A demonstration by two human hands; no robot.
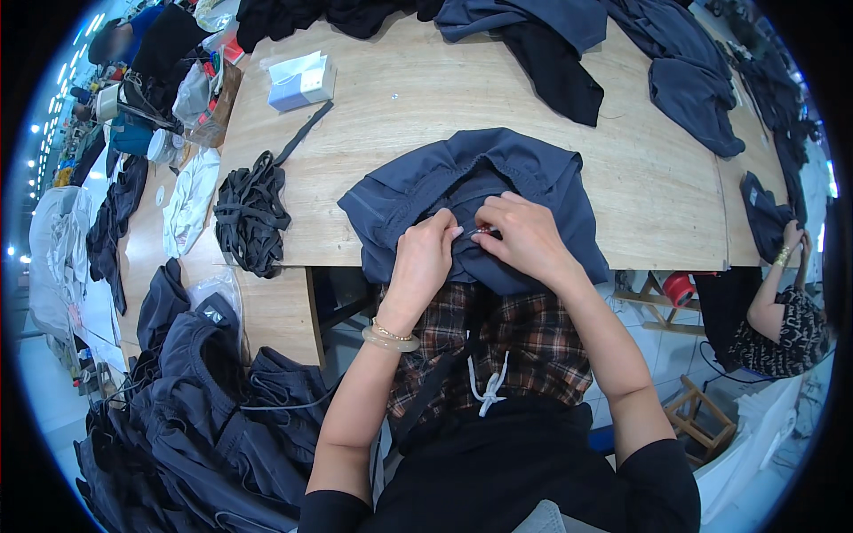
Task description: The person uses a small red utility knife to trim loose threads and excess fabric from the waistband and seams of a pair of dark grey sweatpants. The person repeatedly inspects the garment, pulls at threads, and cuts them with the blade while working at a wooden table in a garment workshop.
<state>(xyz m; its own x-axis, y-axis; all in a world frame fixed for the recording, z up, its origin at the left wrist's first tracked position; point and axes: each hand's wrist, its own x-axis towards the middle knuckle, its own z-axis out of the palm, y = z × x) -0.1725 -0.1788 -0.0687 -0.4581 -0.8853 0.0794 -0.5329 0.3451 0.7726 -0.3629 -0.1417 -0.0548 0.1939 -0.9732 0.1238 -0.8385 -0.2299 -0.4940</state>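
Observation:
A dark blue-grey garment [498,151] with a gathered, elastic-looking waistband lies bunched at the table's front edge and hangs partly over it. My left hand [422,253] pinches the fabric at the waistband's near side, thumb and forefinger together. Close beside it on the right, my right hand [524,233] is closed on a small shiny metal piece [482,231], too small to name. Its tip points toward my left fingertips. The fingers cover part of the fabric between them.
Left of the garment lies a heap of dark flat cord [253,213], with a tissue box [302,82] behind it. More dark garments [533,44] lie along the far edge. A large garment pile [204,409] sits at lower left. Another person's arm [769,298] is at right.

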